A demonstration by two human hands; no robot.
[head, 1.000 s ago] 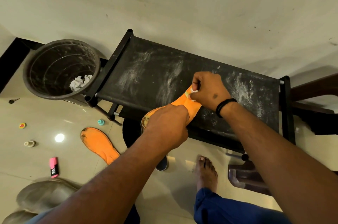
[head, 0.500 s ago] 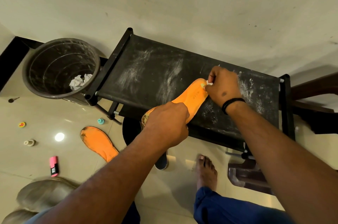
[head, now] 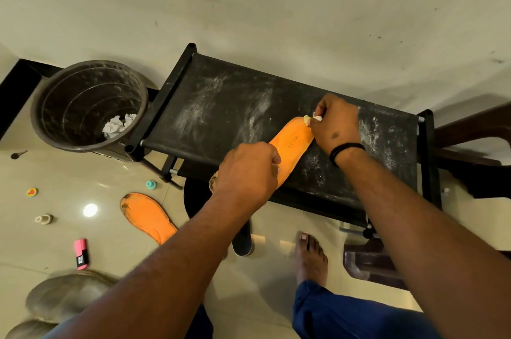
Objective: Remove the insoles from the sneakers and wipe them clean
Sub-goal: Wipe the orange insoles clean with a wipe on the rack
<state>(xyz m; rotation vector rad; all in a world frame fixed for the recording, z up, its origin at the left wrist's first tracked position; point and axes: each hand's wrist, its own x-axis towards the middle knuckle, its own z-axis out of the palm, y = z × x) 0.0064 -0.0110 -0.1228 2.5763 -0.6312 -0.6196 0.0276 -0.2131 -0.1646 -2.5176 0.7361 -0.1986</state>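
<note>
Insole (head: 290,149): orange, lying slantwise on the dusty black rack (head: 226,106) — between both hands.
Left hand (head: 246,172): fingers curled, gripping the near end.
Right hand (head: 334,124): pinching a white wipe (head: 315,118) at the far tip.
Second insole (head: 148,217): on the floor, left of the left forearm.

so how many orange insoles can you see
2. One insole lies on the black rack, gripped by the left hand while the right hand wipes its far end with a wipe. The other insole lies on the floor. More may be hidden.
</note>
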